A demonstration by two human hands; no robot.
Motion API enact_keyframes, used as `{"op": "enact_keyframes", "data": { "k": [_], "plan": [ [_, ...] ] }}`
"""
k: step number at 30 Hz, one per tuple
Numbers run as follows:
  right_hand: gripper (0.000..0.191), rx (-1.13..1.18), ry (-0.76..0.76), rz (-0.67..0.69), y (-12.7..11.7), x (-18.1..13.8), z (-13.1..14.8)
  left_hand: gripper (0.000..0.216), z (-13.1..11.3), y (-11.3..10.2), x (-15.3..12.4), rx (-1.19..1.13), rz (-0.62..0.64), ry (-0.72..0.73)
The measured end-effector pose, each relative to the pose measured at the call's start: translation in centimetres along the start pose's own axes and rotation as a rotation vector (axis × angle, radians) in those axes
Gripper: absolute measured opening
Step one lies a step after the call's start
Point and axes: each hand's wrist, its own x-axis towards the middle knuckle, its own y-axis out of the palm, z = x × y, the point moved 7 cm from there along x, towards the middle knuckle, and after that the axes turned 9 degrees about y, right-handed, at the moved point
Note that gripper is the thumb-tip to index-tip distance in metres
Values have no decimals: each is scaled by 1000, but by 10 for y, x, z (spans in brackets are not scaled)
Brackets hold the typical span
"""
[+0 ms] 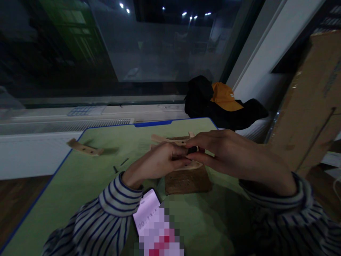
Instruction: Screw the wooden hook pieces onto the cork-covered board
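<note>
My right hand [222,147] pinches a small dark piece [192,150] between thumb and fingers. From the other side, my left hand [160,159] reaches the same spot, its fingers drawn together; what they grip is hidden. Both hands meet over pale curved wooden pieces with holes [170,139], partly covered by the fingers. Just in front of these lies a brown wooden block [188,182] on the table. Another curved wooden piece with two holes [85,147] rests apart at the left. Two small dark screw-like pieces [115,169] lie nearer my left wrist.
A lit phone showing a timer [149,213] lies on the green table [101,185] by my left sleeve. Behind the table are a radiator [106,125] and a window. A yellow cap [225,97] sits on dark cloth; a large cardboard box [311,103] stands at right.
</note>
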Motion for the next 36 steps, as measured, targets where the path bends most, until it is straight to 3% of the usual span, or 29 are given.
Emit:
{"op": "enact_keyframes", "data": {
  "k": [11,14,17,26,36],
  "plan": [
    [27,-30,27,-13,0,-1,0,26,2,-3,3,-30,-150,5],
    [30,-3,-18,-10,0,-2,4,30,3,-3,2,-29,-137,-1],
    [23,34,-37,23,0,-2,6,19,0,-2,3,-50,-95,36],
    [25,-44,24,19,0,0,1,19,-3,1,2,9,-1,33],
    [29,-54,25,-10,2,0,0,23,1,-4,3,33,-104,22]
  ]
}}
